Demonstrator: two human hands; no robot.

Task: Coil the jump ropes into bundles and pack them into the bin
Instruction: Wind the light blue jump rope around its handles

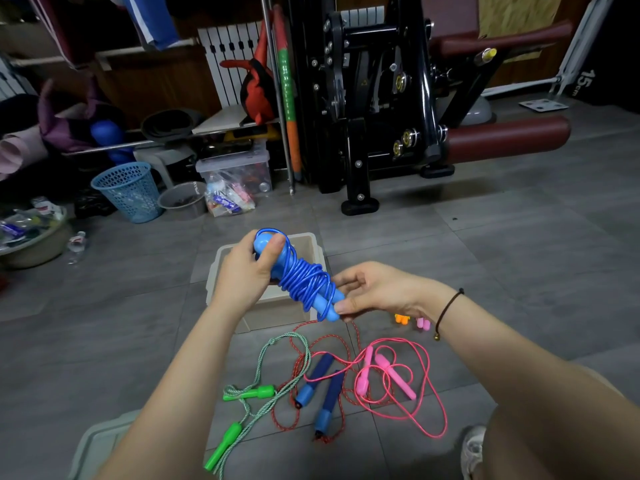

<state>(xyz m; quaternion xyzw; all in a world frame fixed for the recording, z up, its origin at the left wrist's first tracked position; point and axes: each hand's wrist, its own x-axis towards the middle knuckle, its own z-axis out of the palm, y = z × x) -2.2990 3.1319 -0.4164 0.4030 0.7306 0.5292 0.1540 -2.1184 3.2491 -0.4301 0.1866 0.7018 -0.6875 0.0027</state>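
Observation:
A blue jump rope (304, 278) is wound in tight coils around its two light-blue handles. My left hand (247, 268) grips the upper end of the bundle, thumb on a handle tip. My right hand (367, 292) pinches the lower handle end and the last loop of cord. I hold the bundle just above the open beige bin (317, 245) on the floor. Loose on the tiles nearer me lie a green-handled rope (252, 393), a red rope with dark blue handles (320, 386) and a pink rope (398, 375).
A beige lid (100, 441) lies at the lower left. Small orange (401, 318) and pink handles (423, 323) peek out under my right wrist. A blue mesh basket (130, 190), basins and a clear storage box stand at the back left, a black gym machine (374, 98) behind.

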